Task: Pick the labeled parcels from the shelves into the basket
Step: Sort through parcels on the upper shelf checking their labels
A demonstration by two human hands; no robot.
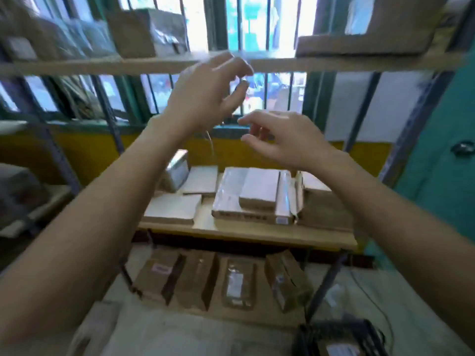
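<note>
Head view faces a metal rack standing in front of a barred window [257, 24]. At the upper left of the frame, blurred brown top-shelf parcels [144, 32] stand on the top shelf board [77, 66].

Both bare forearms rise from the bottom corners toward the centre. The left hand [205, 96] is held up just below the top board. Its fingers are curled and the thumb and forefinger nearly meet. Motion blur hides whether anything is pinched between them, so I cannot tell its grip. A thin pale strand [212, 147] hangs below that wrist.

Under the hands, in the middle of the frame, flat parcels [172, 208] with pale tops lie on the middle shelf board [231, 231]. Just to their right is a plastic-wrapped parcel [230, 199] with a smaller one stacked on top. Lower in the frame, a row of brown lower parcels [195, 278] sits under that board, some with small labels.

The right hand [285, 140] hovers right of centre, lower than the left and apart from it. Its fingers are loosely bent and it grasps nothing. It is above the middle-shelf parcels and touches none of them.

At the upper right, a large brown parcel [365, 46] rests on the top board. The dark basket [305, 340] sits at the lower right edge of the frame, with one labelled parcel [341, 350] visible inside it. A teal wall [442, 163] fills the right side.
</note>
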